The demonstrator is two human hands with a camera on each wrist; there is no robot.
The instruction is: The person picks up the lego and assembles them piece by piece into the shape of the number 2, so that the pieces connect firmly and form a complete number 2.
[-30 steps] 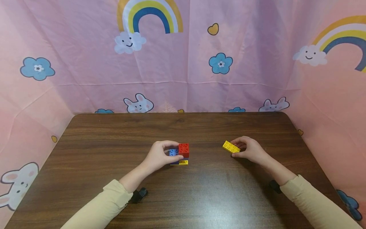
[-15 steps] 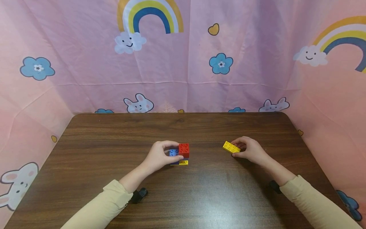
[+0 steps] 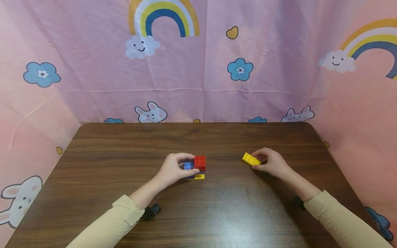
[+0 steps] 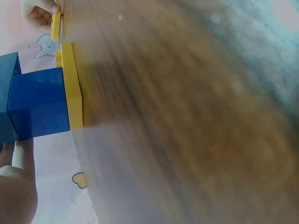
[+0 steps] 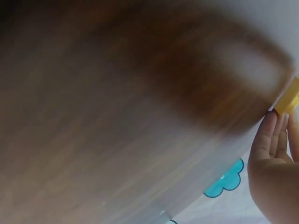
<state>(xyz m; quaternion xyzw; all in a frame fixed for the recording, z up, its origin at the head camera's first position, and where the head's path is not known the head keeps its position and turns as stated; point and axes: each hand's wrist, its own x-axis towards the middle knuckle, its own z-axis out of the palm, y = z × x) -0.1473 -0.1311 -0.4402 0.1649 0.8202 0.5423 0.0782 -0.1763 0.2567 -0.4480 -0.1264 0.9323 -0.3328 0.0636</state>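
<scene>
In the head view my left hand [image 3: 171, 171] grips a small stack of toy building bricks near the middle of the table. On top is a red brick [image 3: 200, 163] with studs, beside a lower blue brick [image 3: 188, 166]; a yellow plate brick [image 3: 199, 176] forms the base. The left wrist view shows the stack's blue side [image 4: 39, 102] over that yellow base [image 4: 71, 86]. To the right, my right hand [image 3: 273, 162] pinches a flat yellow brick [image 3: 251, 159] by its right end, studs up and slightly slanted. The right wrist view catches only part of this yellow brick [image 5: 288, 99].
Both hands are over a dark wooden table [image 3: 198, 213] with rounded far corners. A pink printed cloth [image 3: 266, 93] hangs behind it and along both sides. Black wrist cameras show under the left wrist [image 3: 151, 211] and right wrist [image 3: 298, 202].
</scene>
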